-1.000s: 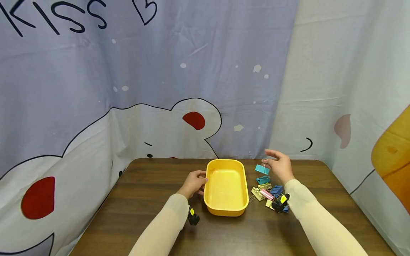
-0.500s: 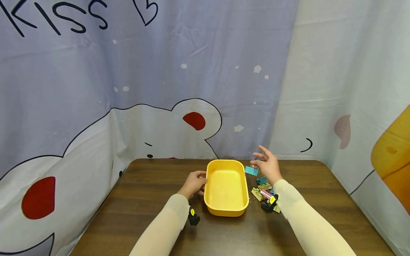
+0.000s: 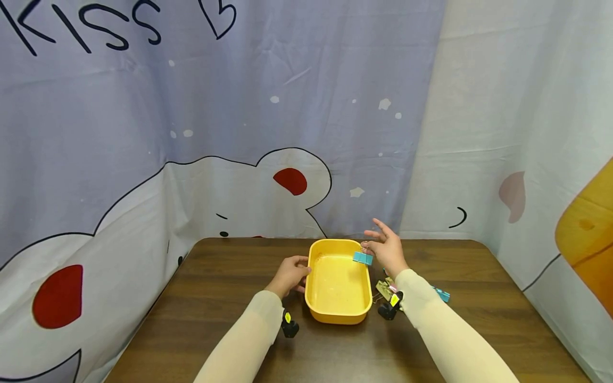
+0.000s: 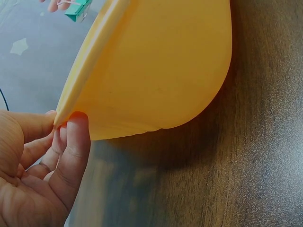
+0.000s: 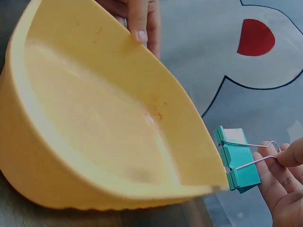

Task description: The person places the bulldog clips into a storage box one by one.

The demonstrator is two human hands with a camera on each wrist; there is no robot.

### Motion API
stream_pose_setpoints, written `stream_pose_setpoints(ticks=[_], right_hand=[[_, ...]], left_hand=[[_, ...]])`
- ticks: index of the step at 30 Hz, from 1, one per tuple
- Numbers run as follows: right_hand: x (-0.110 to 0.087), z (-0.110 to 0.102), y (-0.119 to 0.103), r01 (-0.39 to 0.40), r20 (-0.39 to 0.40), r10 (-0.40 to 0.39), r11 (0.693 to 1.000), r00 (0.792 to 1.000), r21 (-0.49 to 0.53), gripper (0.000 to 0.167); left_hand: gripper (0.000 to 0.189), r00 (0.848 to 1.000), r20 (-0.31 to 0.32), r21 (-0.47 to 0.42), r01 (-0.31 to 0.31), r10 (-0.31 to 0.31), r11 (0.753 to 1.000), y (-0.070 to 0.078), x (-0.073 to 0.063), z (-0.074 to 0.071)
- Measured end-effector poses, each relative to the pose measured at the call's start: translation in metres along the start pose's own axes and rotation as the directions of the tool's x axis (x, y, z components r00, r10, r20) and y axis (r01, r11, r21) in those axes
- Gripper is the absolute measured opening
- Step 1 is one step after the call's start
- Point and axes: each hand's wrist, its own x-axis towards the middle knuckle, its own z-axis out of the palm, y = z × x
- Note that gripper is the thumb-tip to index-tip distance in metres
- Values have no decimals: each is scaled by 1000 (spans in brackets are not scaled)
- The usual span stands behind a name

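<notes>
A yellow plastic bin [image 3: 337, 292] stands on the table with its inside bare. My left hand [image 3: 289, 274] holds its left rim; in the left wrist view the thumb and fingers pinch that rim [image 4: 78, 80]. Between the thumb and fingertips of my right hand [image 3: 389, 256] hang the wire handles of a teal binder clip [image 3: 362, 258]. That clip overlaps the bin's far right corner in the head view. In the right wrist view its teal body [image 5: 241, 163] appears right at the bin's rim, handles pointing toward the fingers.
Right of the bin, partly hidden under my right wrist, lies a pile of binder clips [image 3: 383, 289] in several colours. A bluish clip [image 3: 441, 294] shows beyond the right sleeve. A printed curtain [image 3: 287, 122] hangs behind the wooden table [image 3: 215, 303].
My right hand has moved left with the teal binder clip, from above the pile to the bin's far right corner. The left hand and the bin have stayed in place.
</notes>
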Motion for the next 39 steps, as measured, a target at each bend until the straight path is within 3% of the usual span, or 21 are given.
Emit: stream_pose_setpoints(ticks=[17,39], right_hand=[[10,29,17,-25,44,24,1000,999,15,73],[17,26,27,7,48,-2,995,999,-104,63]], left_hand=[[42,1000,0,-19,-1,1,1000,-3,3,0],[43,1000,1,-27,-5,5,1000,-5,3,0]])
